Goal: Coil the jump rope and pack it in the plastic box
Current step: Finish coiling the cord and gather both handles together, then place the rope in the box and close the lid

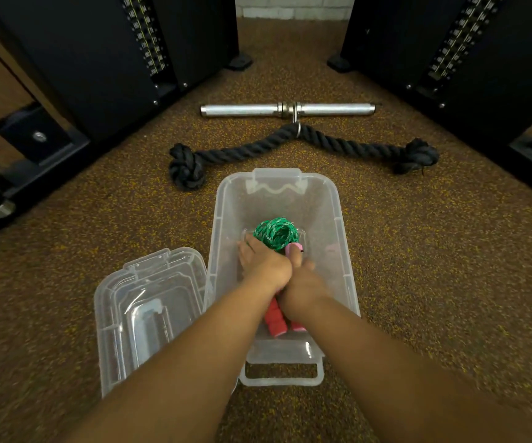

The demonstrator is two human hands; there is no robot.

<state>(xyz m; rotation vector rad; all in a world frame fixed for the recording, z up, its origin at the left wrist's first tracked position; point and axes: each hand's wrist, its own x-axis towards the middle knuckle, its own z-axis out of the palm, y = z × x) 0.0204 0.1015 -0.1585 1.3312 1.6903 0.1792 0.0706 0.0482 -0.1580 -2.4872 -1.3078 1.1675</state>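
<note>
Holding: my left hand (263, 263) and right hand (303, 282) both clasp the jump rope (276, 233), fingers closed round its red handles (277, 321).
Rope: coiled, inside the plastic box (338, 219).
Lid (149, 308): on floor, touching the box's left side.

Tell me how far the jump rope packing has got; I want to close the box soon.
Done: the green rope is coiled and inside the clear plastic box. In hand: the left hand and right hand are both in the box, pressing the coil and red handles down. Left: let go and fit the lid, which lies beside the box.
</note>
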